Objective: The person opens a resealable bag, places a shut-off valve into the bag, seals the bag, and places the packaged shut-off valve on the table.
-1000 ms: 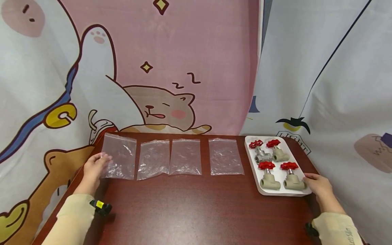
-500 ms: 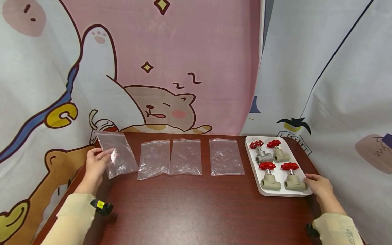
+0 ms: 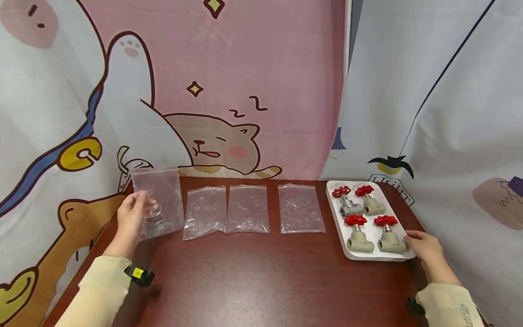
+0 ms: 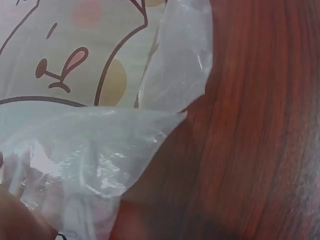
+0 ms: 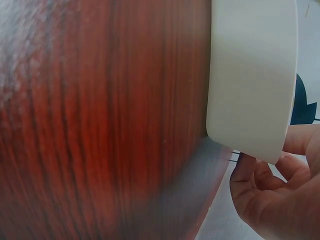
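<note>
My left hand [image 3: 130, 215] pinches a clear zip bag [image 3: 168, 193] by its left side, thumb in front and fingers showing through behind. The bag hangs nearly upright at the table's far left; in the left wrist view its film [image 4: 100, 160] fills much of the left half. At the other end, my right hand [image 3: 426, 250] grips the right edge of a white tray [image 3: 372, 232], fingertips under its corner in the right wrist view. On the tray lie several valves with red handwheels: one metal valve [image 3: 350, 209], the others beige-green, such as the front-left valve [image 3: 359, 244].
Three more clear bags lie flat in a row along the back: a left bag [image 3: 205, 211], a middle bag [image 3: 248, 209] and a right bag [image 3: 301, 209]. Behind the dark red table [image 3: 265, 277] hangs a printed cloth [image 3: 261, 68].
The leftmost bag has been raised from the table, swung while tilted, and now hangs straighter and higher. My left hand has risen slightly. The right hand and tray have not moved.
</note>
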`<action>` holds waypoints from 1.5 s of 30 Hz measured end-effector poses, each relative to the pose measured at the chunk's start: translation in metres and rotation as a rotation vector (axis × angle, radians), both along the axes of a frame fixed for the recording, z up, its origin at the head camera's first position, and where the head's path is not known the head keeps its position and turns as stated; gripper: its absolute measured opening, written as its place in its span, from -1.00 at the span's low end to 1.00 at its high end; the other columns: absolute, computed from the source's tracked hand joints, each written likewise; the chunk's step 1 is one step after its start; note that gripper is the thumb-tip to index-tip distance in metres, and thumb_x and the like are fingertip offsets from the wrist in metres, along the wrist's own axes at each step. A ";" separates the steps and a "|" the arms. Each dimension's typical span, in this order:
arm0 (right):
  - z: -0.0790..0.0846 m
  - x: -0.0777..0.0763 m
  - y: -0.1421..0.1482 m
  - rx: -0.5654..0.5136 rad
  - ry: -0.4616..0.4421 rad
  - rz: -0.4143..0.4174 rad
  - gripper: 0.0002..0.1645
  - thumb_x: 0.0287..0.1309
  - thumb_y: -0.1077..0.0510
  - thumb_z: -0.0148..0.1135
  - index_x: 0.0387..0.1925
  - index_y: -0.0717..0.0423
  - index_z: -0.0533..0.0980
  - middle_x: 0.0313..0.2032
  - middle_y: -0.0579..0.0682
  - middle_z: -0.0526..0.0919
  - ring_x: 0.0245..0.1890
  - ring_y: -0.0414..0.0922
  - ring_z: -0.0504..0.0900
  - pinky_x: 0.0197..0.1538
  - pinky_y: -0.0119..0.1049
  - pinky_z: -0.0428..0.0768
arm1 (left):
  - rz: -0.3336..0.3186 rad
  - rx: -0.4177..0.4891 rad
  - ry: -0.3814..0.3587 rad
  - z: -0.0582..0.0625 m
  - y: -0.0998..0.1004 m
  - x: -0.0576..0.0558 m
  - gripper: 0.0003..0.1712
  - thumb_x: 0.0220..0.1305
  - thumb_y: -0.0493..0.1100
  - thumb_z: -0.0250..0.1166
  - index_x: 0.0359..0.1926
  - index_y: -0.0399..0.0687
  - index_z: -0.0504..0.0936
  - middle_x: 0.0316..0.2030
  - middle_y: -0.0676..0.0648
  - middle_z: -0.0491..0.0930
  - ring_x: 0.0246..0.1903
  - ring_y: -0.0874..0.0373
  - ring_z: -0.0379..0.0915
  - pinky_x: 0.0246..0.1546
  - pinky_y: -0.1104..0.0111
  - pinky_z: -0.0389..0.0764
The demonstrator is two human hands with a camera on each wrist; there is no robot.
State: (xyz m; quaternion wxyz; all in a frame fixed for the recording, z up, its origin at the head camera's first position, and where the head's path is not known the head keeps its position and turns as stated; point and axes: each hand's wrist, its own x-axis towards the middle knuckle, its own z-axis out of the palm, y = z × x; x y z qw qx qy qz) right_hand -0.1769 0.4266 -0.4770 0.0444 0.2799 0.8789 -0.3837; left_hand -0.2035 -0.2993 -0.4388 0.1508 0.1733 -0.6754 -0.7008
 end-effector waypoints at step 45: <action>0.001 0.002 -0.003 -0.027 0.004 -0.018 -0.39 0.32 0.09 -0.07 0.26 0.42 0.19 0.27 0.53 0.08 0.23 0.40 0.10 0.21 0.31 0.20 | -0.304 -0.393 0.360 0.052 0.078 0.028 -0.75 0.39 -0.29 0.06 -0.13 -0.43 0.57 -0.40 -0.23 0.68 -0.47 0.24 0.66 -0.40 0.50 0.59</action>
